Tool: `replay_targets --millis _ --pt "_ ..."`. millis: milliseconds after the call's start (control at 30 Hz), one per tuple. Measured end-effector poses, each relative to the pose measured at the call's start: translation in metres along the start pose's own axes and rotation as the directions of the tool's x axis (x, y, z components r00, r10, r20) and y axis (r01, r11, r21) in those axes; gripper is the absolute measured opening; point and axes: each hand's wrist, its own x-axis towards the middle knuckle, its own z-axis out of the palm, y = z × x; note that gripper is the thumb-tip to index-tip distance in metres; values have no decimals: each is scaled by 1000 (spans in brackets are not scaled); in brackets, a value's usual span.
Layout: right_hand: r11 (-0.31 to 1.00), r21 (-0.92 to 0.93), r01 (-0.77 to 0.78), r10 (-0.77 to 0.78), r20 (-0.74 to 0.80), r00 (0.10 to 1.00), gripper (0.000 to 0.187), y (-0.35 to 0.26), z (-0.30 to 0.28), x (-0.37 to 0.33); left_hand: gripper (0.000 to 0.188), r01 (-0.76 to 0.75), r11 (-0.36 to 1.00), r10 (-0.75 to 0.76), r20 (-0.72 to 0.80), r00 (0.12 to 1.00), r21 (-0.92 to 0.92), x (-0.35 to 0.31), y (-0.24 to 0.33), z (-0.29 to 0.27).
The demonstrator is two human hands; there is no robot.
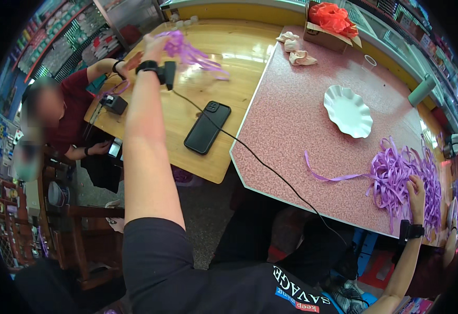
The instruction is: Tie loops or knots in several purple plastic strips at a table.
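Note:
A bunch of purple ribbon (179,46) hangs from my left hand (156,47), which is stretched far out over the wooden table and closed on it. The loose ends trail to the right, smeared by motion. My right hand (416,189) rests at the big tangled pile of purple ribbon (391,170) on the pink speckled table, its fingers curled into the strands. One ribbon strand (329,179) runs out from the pile to the left. A co-worker's hand (128,67) is close beside my left hand.
A black phone (208,128) and a small black box (115,103) lie on the wooden table (197,170). On the pink table (291,136) are a white wavy plate (347,111), cream cloth pieces (301,56), a carton (325,36) and a green bottle (422,91). A cable (270,167) crosses both tables.

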Motion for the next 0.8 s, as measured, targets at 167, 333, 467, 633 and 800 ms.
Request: replay_targets --millis 167,333,467,633,800 --pt "1000 4 10 -11 31 999 34 -1 13 -13 109 -235 971 180 525 832 39 9 -33 -91" --pt "988 -144 55 -62 -49 997 29 -23 17 -11 65 96 976 -199 621 759 195 -56 -48 -83" --pt "982 -37 184 -187 -147 971 29 -52 22 -12 42 300 934 -355 567 743 192 -105 23 4" --pt "980 -65 190 -198 -172 965 22 -105 34 -18 40 125 986 -160 815 556 109 -204 127 121" --pt "982 21 189 -189 -1 982 21 -153 52 -35 36 -453 887 118 992 38 -88 -332 167 188"
